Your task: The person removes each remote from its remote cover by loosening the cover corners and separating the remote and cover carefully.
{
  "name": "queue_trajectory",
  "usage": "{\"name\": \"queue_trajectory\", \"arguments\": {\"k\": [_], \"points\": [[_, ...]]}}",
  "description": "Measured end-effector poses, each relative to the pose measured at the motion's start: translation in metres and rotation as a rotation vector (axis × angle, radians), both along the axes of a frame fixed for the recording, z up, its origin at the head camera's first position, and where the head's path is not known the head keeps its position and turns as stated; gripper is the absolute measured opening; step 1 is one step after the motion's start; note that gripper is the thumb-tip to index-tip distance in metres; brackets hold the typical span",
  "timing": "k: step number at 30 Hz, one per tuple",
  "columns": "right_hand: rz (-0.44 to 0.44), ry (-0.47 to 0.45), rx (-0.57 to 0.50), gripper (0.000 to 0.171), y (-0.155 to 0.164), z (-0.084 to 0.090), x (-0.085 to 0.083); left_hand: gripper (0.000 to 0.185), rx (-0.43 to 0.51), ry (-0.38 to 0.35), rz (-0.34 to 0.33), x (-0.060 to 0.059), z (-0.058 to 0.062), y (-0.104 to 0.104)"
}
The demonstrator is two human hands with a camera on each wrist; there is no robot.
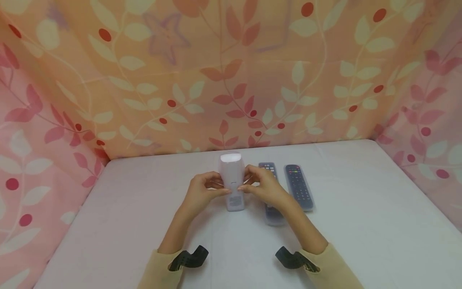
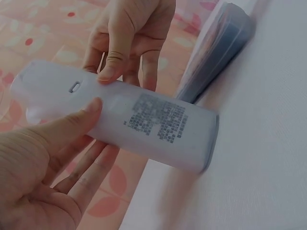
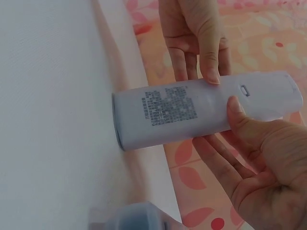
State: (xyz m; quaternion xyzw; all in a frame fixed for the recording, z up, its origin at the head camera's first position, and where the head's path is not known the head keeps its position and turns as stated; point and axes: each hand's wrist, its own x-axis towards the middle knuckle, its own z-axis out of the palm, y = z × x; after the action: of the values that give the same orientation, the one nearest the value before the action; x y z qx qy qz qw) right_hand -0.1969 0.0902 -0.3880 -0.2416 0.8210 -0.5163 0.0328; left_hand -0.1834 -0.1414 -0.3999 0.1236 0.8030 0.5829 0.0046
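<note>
A white remote control point(image 1: 232, 170) stands upright on its end on the table, its back turned toward me. A latch and a printed label point(image 3: 175, 106) show on that back. My left hand point(image 1: 205, 188) holds it from the left, thumb across the back and fingers behind the edge. From the right my right hand point(image 1: 263, 186) grips it the same way, the two thumbs close together. In the left wrist view the lower end of the white remote point(image 2: 196, 139) meets the table. Its front face is hidden.
Two dark remotes in clear covers lie to the right on the white table point(image 1: 126, 224). The nearer dark remote point(image 1: 275, 218) is partly hidden under my right hand and forearm; the other remote point(image 1: 298, 186) lies just beyond. Patterned curtains point(image 1: 223, 80) stand behind and at both sides.
</note>
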Motion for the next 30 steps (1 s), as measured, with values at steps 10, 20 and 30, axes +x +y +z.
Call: {"name": "queue_trajectory", "arguments": {"k": [10, 20, 30], "points": [[0.009, -0.008, -0.015, 0.027, 0.0001, -0.0024, -0.0017, 0.033, -0.007, -0.014, 0.012, 0.0015, 0.001, -0.001], [-0.01, -0.01, 0.009, 0.027, 0.0022, -0.0051, -0.0021, 0.033, -0.009, -0.032, 0.016, 0.0, 0.0003, 0.0004], [-0.018, -0.052, 0.04, 0.028, 0.0005, -0.0039, -0.0003, 0.031, -0.016, -0.041, 0.012, -0.0006, -0.0028, -0.0007]]}}
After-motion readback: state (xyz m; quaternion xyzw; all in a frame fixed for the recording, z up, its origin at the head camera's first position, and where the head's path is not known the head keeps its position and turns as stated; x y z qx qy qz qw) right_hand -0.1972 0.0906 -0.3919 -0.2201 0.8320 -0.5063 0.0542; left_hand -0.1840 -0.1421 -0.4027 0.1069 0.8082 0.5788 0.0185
